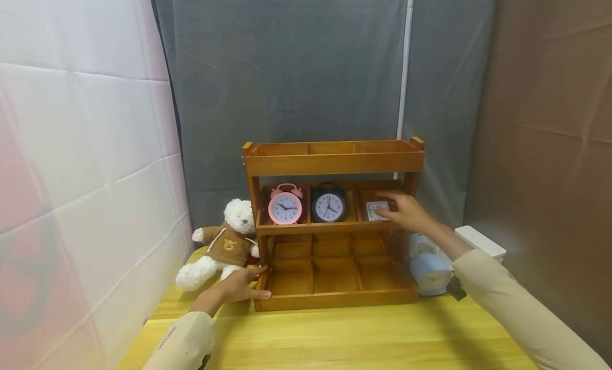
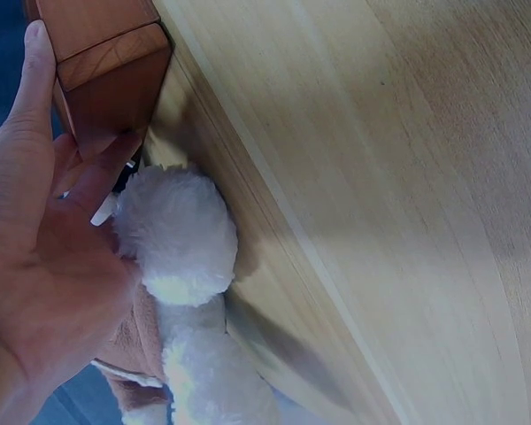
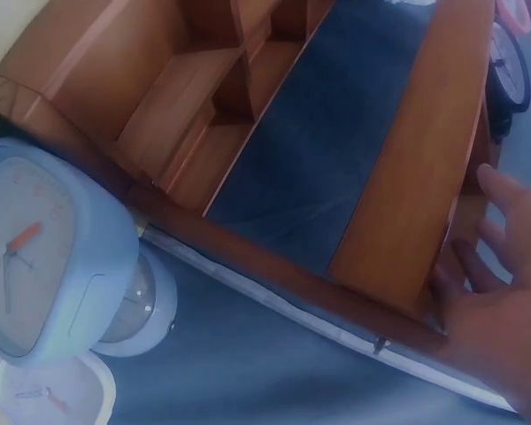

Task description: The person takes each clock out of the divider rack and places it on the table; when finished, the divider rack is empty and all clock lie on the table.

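Note:
A brown wooden shelf rack (image 1: 337,164) with divided tiers stands on the table. My left hand (image 1: 239,285) holds its lower left front corner, thumb on the front and fingers along the side. In the left wrist view the thumb lies on the wood (image 2: 115,66). On the middle tier are a pink twin-bell alarm clock (image 1: 285,207), a black round alarm clock (image 1: 329,206) and a small white square clock (image 1: 374,210) in the right compartment. My right hand (image 1: 411,213) reaches to the white clock, fingers above it and thumb across its front; the right wrist view does not show that clock.
A white teddy bear in a brown hoodie (image 1: 228,245) sits left of the rack, close to my left hand. Blue clocks (image 1: 430,274) stand to the right, under my right forearm, with a white box (image 1: 479,242) behind. Fabric walls (image 1: 306,83) enclose the table.

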Tool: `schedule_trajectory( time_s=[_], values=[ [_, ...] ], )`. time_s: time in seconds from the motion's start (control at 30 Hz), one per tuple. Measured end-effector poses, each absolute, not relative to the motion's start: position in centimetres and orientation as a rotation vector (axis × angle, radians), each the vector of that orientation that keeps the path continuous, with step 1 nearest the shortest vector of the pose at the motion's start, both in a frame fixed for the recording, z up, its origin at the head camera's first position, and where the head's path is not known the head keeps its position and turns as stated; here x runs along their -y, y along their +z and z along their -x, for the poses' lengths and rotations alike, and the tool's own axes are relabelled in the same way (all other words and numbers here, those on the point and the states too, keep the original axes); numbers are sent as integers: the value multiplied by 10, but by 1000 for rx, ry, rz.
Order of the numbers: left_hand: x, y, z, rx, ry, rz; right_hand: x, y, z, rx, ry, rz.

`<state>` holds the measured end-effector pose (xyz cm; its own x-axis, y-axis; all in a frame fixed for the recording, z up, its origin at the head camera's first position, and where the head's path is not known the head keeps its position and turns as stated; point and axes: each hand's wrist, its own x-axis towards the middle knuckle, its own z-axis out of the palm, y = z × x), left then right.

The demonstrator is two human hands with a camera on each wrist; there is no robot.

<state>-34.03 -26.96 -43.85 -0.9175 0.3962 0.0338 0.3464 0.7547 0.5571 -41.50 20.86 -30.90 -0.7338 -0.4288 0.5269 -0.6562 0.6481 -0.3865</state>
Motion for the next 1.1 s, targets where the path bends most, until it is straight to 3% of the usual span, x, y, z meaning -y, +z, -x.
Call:
schedule_trajectory(
  time_s=[0.37, 1.1],
  values=[
    [268, -436, 338, -2843, 912, -582, -206, -313, 415, 2609, 772, -834],
    [269, -439, 340, -2852, 907, -584, -212, -305, 404, 2199, 811, -962]
  ],
)
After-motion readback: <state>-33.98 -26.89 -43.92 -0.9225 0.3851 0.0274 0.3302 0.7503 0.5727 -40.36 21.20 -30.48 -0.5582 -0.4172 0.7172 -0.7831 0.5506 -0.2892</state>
